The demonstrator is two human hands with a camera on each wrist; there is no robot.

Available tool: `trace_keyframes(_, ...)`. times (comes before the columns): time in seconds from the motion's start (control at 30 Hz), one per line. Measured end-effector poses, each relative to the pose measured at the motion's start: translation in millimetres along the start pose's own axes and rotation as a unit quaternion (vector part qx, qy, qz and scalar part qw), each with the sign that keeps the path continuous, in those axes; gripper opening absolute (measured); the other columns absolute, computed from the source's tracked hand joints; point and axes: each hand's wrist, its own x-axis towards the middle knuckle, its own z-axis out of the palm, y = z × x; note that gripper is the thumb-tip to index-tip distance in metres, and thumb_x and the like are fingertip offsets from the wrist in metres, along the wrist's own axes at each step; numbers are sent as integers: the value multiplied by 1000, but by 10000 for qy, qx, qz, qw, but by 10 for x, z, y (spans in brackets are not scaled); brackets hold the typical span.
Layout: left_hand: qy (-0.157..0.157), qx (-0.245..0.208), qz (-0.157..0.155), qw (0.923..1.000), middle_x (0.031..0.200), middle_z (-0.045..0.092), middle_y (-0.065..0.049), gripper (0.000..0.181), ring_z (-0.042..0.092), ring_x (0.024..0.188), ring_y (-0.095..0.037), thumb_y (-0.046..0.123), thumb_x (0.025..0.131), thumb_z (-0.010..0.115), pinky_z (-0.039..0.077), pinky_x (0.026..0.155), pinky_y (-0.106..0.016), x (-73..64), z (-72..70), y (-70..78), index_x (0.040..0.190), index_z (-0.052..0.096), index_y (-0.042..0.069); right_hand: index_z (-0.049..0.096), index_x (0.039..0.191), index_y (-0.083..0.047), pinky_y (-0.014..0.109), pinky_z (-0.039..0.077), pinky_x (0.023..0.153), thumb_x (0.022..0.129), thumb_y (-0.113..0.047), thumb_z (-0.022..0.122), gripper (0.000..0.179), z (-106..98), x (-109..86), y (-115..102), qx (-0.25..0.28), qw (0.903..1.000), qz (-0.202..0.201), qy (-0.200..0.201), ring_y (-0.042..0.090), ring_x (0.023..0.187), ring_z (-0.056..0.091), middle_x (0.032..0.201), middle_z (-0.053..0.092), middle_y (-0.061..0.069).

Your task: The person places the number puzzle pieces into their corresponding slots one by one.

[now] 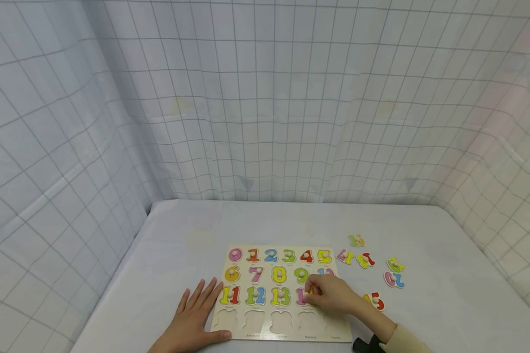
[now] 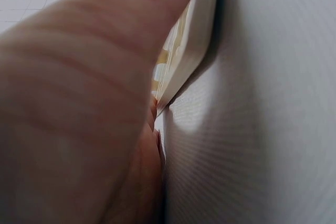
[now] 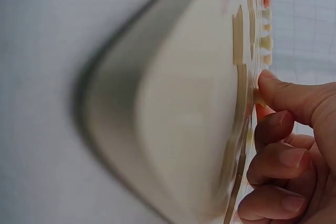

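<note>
A wooden number puzzle board [image 1: 267,318] lies on the white table with pieces 0 to 13 seated in its top three rows. My right hand [image 1: 331,294] pinches the knob of the pink-and-yellow 14 piece [image 1: 300,297], which sits at its place in the third row and is partly hidden by the fingers. In the right wrist view, thumb and index finger meet at the small knob [image 3: 258,97], the other fingers curled. My left hand [image 1: 192,318] lies spread at the board's left side, fingertips and thumb right at its edge.
Right of the board lie several loose number pieces, among them a green-and-orange one [image 1: 356,240], a pink-and-yellow 17 [image 1: 345,256], an 18 [image 1: 365,260], and a pink-and-blue 20 [image 1: 393,279]. A red-and-yellow piece [image 1: 375,301] lies by the right forearm. Gridded white curtains surround the table.
</note>
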Motion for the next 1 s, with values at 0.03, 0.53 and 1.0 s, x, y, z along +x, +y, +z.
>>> trace_keyframes(0.03,-5,-5,-2,10000,155,22,-9,113,10,141,-35,78,65,61,-1,109,-57,2,0,-1,150,29,12,57,81,-22,19,28,48,85,-36,71,20,-3,1,-5,2,10000,14,-7,1,52,38,61,45,-13)
trace_keyframes(0.53,30,34,15,10000,155,22,-9,113,9,142,-34,79,65,60,-2,109,-58,13,28,-29,150,29,13,57,81,-21,19,25,47,85,-33,72,19,3,-6,-30,111,9998,150,16,2,51,37,59,43,-12)
trace_keyframes(1.0,-8,17,-1,10000,155,24,-9,114,10,141,-35,80,63,61,-1,108,-59,15,18,-28,150,30,13,58,85,-22,20,28,47,87,-37,69,19,34,-16,-3,148,9995,267,-10,3,52,40,61,46,-12)
